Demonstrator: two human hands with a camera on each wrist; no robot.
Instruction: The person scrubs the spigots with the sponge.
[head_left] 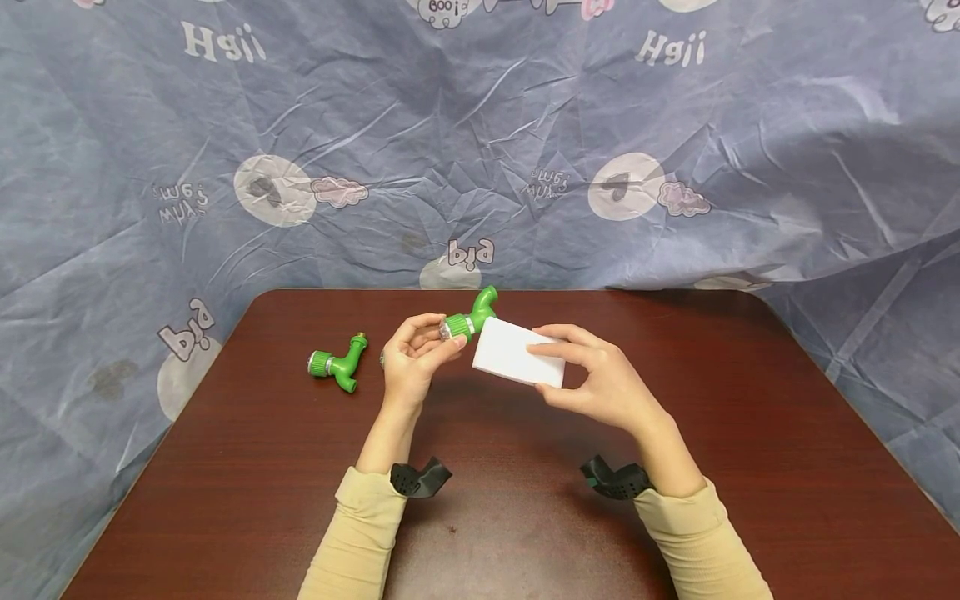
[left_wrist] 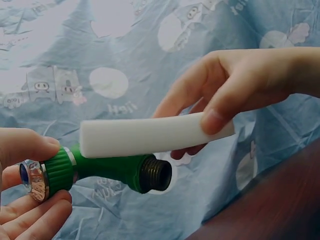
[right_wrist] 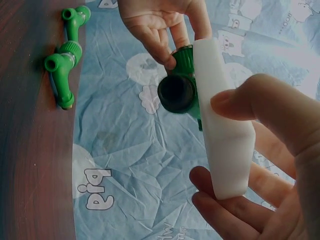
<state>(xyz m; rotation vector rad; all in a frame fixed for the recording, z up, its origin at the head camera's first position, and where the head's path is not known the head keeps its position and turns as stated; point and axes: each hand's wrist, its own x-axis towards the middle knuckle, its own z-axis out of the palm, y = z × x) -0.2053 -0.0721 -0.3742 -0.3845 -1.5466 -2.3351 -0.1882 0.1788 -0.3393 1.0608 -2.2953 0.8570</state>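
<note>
Far left on the desk lies a green tap, its knob pointing left, its brass end up and away to the right, its spout toward the person. A second desk tap, mostly hidden behind the left hand from above, shows from the right wrist, near the first.

Moving right, the left hand is curled, thumb and fingers pinching the silver-capped knob of a held tap, up in the air over the far half of the desk. That tap's long axis slants from the knob at left up to the right; the spout points up and away, while the dark threaded end faces the right hand's side.

Next comes a white block, raised beside the tap, its long axis running left to right and dipping rightward, its left end overlapping the tap; whether they touch, I cannot tell. On its right end, the right hand grips it between thumb and bent fingers. Behind everything hangs a printed blue cloth.
</note>
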